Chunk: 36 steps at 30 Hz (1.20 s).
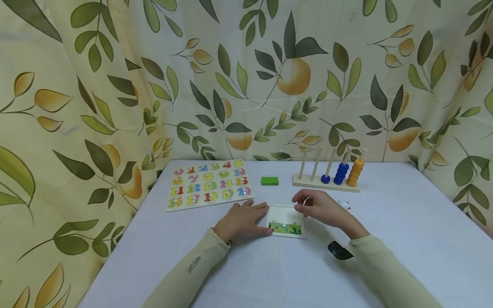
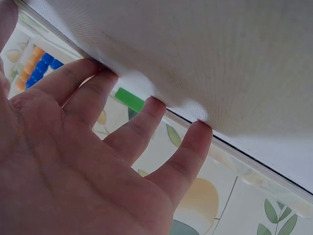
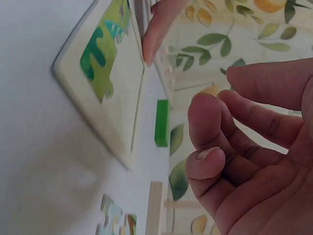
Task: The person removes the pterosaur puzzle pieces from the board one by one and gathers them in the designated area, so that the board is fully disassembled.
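A shallow puzzle tray (image 1: 286, 216) lies on the white table between my hands. Along its near side are joined puzzle pieces (image 1: 285, 228) with green ground and cactus shapes; the upper part shows bare board. My left hand (image 1: 244, 220) rests at the tray's left side, fingers spread, thumb at the lower left corner. Over the tray's upper right corner hovers my right hand (image 1: 319, 207). In the right wrist view its fingers (image 3: 205, 117) bend loosely, with nothing between them and the thumb. Loose puzzle pieces (image 3: 115, 215) lie right of the tray, partly behind my right hand in the head view.
A number board (image 1: 209, 184) with colourful numerals lies at the back left. Behind the tray sits a green block (image 1: 269, 181). A wooden peg stand (image 1: 326, 183) with blue and orange beads stands at the back right. A leaf-patterned curtain (image 1: 246, 85) hangs behind the table.
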Each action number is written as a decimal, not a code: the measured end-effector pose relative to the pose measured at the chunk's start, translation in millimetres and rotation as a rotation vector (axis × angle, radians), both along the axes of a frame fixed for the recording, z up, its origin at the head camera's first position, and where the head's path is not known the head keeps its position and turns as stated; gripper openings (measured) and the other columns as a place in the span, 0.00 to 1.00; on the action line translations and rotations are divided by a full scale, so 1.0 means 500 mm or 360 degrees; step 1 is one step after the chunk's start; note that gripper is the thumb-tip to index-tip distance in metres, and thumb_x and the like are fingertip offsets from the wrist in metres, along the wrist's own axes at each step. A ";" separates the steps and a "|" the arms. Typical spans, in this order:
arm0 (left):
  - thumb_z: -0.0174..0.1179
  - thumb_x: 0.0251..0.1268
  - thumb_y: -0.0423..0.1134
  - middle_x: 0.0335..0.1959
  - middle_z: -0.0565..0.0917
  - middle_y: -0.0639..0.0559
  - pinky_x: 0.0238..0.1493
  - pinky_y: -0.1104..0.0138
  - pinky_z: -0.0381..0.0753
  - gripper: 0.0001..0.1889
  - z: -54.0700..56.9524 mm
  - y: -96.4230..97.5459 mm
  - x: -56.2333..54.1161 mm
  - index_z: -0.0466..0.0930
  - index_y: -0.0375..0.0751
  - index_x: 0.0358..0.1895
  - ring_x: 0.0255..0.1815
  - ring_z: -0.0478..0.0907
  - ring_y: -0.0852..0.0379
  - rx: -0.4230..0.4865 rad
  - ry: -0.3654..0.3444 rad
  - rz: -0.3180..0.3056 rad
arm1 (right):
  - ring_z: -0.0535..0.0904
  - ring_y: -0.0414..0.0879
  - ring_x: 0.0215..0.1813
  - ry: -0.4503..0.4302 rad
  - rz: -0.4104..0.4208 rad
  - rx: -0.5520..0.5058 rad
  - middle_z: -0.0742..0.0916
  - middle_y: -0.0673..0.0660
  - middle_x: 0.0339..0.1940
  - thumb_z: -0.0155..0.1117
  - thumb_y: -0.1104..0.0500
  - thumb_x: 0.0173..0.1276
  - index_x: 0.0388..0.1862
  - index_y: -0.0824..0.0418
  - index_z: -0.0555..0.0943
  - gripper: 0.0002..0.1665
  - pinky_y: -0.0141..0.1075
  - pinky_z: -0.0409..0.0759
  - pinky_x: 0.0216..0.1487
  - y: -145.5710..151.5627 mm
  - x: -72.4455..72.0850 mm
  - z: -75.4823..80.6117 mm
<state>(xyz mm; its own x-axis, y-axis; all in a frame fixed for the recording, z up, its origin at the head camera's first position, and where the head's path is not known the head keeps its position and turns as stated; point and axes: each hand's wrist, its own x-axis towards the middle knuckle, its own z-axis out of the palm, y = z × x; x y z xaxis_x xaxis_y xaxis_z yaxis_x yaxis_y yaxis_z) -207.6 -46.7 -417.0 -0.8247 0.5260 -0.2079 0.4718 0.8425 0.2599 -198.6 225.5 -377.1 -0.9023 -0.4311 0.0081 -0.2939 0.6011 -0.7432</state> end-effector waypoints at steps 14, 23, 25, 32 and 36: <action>0.64 0.70 0.70 0.84 0.64 0.65 0.80 0.40 0.57 0.44 -0.003 0.002 -0.002 0.66 0.57 0.85 0.86 0.55 0.46 -0.0013 0.0026 -0.0012 | 0.78 0.48 0.40 -0.0015 0.0232 0.0096 0.84 0.50 0.38 0.70 0.64 0.75 0.53 0.65 0.86 0.11 0.41 0.80 0.41 -0.062 -0.020 -0.036; 0.64 0.68 0.72 0.84 0.63 0.65 0.80 0.41 0.57 0.47 -0.003 -0.001 0.003 0.65 0.57 0.85 0.86 0.54 0.47 -0.0028 0.0038 -0.0010 | 0.77 0.45 0.43 0.0011 0.0372 0.0218 0.85 0.49 0.40 0.71 0.67 0.71 0.50 0.62 0.87 0.10 0.43 0.79 0.48 -0.077 -0.020 -0.065; 0.65 0.67 0.72 0.84 0.63 0.65 0.80 0.41 0.57 0.47 -0.003 -0.002 0.005 0.64 0.58 0.85 0.86 0.54 0.47 -0.0034 0.0026 -0.0004 | 0.77 0.45 0.43 0.0012 0.0393 0.0227 0.85 0.49 0.40 0.72 0.67 0.70 0.49 0.62 0.87 0.10 0.43 0.79 0.48 -0.078 -0.018 -0.070; 0.66 0.67 0.71 0.85 0.63 0.64 0.80 0.39 0.56 0.47 0.002 -0.001 0.006 0.64 0.56 0.85 0.86 0.54 0.46 -0.0024 0.0023 -0.0012 | 0.77 0.45 0.44 0.0018 0.0383 0.0219 0.84 0.51 0.42 0.75 0.67 0.67 0.49 0.63 0.86 0.13 0.45 0.80 0.49 -0.083 -0.013 -0.073; 0.67 0.68 0.70 0.85 0.63 0.63 0.80 0.39 0.56 0.47 0.001 0.000 0.006 0.64 0.56 0.85 0.86 0.54 0.45 -0.0010 0.0023 -0.0017 | 0.77 0.48 0.45 -0.0016 0.0347 0.0212 0.84 0.53 0.44 0.76 0.66 0.66 0.50 0.63 0.85 0.15 0.46 0.79 0.51 -0.088 -0.008 -0.074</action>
<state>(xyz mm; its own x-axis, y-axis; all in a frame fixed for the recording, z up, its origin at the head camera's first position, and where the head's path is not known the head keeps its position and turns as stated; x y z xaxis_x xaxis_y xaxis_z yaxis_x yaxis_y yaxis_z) -204.7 -46.8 -416.2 -0.8220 0.5336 -0.1992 0.4846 0.8390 0.2475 -202.6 181.7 -413.9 -0.7877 -0.6120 -0.0703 -0.4201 0.6172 -0.6653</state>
